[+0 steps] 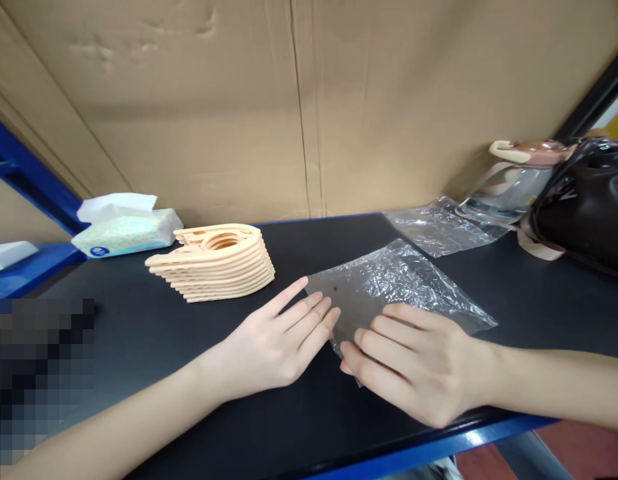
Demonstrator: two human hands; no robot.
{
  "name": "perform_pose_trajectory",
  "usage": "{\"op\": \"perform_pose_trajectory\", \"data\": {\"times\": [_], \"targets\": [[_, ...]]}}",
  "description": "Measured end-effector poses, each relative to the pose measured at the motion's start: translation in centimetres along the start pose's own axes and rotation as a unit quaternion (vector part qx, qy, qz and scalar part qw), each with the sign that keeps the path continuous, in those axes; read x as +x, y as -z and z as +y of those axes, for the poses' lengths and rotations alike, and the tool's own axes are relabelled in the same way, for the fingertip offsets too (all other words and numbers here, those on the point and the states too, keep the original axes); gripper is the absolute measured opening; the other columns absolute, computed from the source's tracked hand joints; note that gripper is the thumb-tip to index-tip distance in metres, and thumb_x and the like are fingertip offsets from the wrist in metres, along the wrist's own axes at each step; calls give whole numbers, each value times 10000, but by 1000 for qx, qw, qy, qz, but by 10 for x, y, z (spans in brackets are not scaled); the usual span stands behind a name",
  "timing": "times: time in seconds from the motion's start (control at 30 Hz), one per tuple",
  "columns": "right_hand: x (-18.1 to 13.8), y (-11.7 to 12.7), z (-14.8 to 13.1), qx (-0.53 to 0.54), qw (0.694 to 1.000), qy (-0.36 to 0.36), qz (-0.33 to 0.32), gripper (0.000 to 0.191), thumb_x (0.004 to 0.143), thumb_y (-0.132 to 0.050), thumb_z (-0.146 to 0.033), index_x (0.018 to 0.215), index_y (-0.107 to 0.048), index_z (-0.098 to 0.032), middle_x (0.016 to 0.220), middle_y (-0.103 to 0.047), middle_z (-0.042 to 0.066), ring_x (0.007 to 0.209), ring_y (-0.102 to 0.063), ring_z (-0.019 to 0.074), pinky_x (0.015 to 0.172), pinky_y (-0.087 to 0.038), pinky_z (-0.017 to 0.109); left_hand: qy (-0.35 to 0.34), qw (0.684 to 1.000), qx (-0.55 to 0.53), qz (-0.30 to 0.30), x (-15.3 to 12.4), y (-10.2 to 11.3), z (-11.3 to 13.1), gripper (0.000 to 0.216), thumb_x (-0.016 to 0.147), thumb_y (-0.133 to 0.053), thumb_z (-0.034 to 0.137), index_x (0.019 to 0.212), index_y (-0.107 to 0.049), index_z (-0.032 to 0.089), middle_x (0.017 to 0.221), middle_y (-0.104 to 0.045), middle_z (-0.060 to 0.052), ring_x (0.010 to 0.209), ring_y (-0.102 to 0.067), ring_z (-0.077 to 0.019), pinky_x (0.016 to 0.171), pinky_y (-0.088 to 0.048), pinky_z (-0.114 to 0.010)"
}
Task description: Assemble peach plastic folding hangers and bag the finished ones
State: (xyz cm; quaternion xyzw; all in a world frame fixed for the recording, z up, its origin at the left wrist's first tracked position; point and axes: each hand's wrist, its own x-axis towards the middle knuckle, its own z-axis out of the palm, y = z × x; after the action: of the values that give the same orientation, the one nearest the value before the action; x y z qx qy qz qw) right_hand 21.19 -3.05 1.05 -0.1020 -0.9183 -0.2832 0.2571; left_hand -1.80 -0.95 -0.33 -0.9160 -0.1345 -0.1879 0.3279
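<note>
A clear plastic bag (403, 273) lies flat and wrinkled on the black tabletop in front of me. My left hand (283, 340) rests at the bag's left edge, fingers stretched out with their tips touching it. On the near part of the bag is my right hand (419, 360), its fingers curled and the thumb tip showing under the index finger, pinching the near edge. Just beyond my left hand stands a neat stack of flat beige plastic pieces (223, 267) with rounded openings; neither hand touches it.
A second clear plastic bag (439, 227) lies at the back right, beside a transparent water bottle (513, 180) and a dark shiny bag (589, 200). At the back left sits a tissue pack (129, 230). Cardboard (213, 113) walls the back; a blue rim (439, 443) edges the table.
</note>
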Motion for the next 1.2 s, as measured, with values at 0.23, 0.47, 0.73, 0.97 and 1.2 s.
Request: {"op": "perform_pose_trajectory", "data": {"times": [0.23, 0.47, 0.73, 0.97, 1.2], "targets": [[3, 0, -1, 12, 1000, 13, 0, 240, 926, -541, -281, 806, -694, -141, 723, -672, 36, 572, -557, 134, 567, -437, 303, -15, 1000, 13, 9, -2, 3, 2, 313, 954, -378, 110, 1159, -603, 33, 1112, -690, -143, 1087, -625, -239, 1097, -373, -464], [3, 4, 1, 9, 998, 50, 23, 196, 887, -604, -282, 798, -722, -153, 685, -665, 13, 545, -547, 123, 524, -452, 284, 3, 998, 53, -29, -3, 1, -5, 333, 940, -350, 43, 1173, -588, 39, 1140, -682, -132, 1062, -645, -216, 1008, -465, -386], [2, 8, -4, 20, 997, 71, 37, 208, 873, -626, -310, 743, -719, -177, 687, -666, 5, 552, -563, 115, 507, -469, 263, 46, 991, 94, -80, -3, -5, -7, 385, 896, -327, -13, 1135, -627, 15, 1106, -691, -160, 946, -690, -249, 803, -553, -358], [3, 5, -7, 44, 990, 122, 51, 210, 852, -652, -261, 687, -699, -140, 643, -648, 19, 479, -528, 102, 413, -399, 253, 48, 989, 94, -108, -2, -3, -9, 389, 839, -372, -54, 1081, -665, 30, 1009, -723, -153, 826, -708, -226, 708, -555, -315], [6, 2, -7, 94, 988, 115, 39, 211, 841, -658, -257, 679, -701, -129, 585, -615, 12, 457, -505, 105, 379, -337, 256, 55, 989, 94, -97, 0, -1, -8, 402, 870, -332, -43, 999, -696, 69, 939, -739, -113, 817, -703, -204, 693, -545, -293]]}}
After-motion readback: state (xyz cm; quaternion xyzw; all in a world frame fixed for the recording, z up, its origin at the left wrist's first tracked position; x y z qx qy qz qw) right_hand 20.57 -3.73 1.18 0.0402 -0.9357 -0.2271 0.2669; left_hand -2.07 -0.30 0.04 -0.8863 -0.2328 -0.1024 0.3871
